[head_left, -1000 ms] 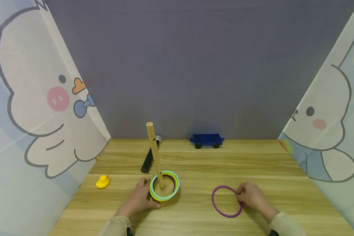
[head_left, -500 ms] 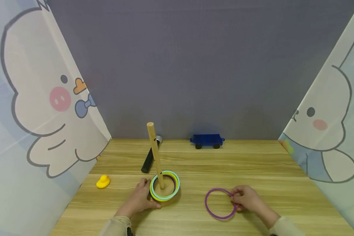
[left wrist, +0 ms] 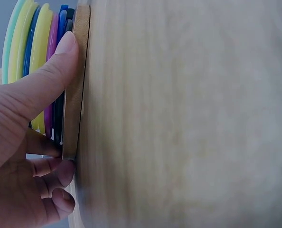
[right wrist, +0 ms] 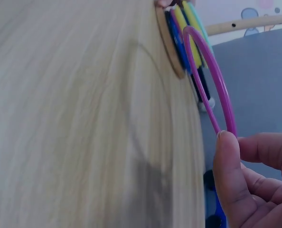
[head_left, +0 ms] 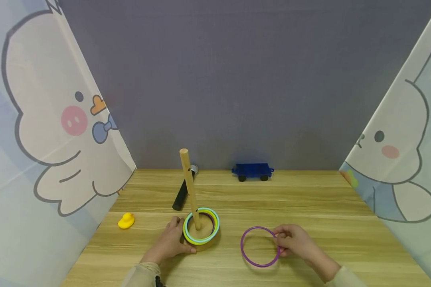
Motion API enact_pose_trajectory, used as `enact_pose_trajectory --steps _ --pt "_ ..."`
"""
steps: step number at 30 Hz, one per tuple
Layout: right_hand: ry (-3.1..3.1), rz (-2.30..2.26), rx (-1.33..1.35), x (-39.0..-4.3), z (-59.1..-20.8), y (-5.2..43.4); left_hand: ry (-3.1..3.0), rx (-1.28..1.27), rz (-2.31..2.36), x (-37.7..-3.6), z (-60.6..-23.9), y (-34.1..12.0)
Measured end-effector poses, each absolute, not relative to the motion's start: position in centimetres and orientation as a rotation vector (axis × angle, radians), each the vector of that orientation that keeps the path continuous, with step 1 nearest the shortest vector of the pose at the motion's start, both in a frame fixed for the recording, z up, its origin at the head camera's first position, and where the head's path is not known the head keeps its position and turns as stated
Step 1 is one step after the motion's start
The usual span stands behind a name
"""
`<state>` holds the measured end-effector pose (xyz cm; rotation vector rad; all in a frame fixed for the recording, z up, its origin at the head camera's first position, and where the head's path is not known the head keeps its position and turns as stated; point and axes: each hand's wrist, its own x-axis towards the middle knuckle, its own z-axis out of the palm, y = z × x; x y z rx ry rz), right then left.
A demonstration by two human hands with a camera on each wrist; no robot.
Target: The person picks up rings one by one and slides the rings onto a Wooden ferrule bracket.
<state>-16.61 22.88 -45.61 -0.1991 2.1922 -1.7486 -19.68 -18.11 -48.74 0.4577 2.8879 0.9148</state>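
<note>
My right hand (head_left: 296, 244) pinches a purple ring (head_left: 261, 266) between thumb and fingers. In the right wrist view the ring (right wrist: 222, 95) is raised off the tabletop, its shadow cast on the wood. Left of it stands a wooden ring-toss stand with an upright peg (head_left: 189, 187). Several colored rings (head_left: 201, 242) lie stacked around the peg, a light blue one on top. My left hand (head_left: 170, 241) grips the stand's round wooden base (left wrist: 76, 104) at its left side, thumb and fingers on the edge. Some lower rings are hidden behind the thumb.
A black microphone (head_left: 180, 197) lies behind the peg. A dark blue toy wagon (head_left: 252, 170) stands at the back of the wooden table (head_left: 309, 199), before a grey panel. The yellow rubber duck (head_left: 126, 221) sits on the left. Printed cartoon panels flank both sides.
My right hand has moved leftward with the purple ring, bringing it closer to the stand. My left hand keeps its hold on the base, and the stand stays in place.
</note>
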Motion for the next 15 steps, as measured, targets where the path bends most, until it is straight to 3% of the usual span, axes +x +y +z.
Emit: enact_pose_trajectory --steps 15 --pt "2.153 -1.795 -0.266 -17.2 -42.9 20.8 2.887 0.456 0.907 -19.6 -48.7 -18.1"
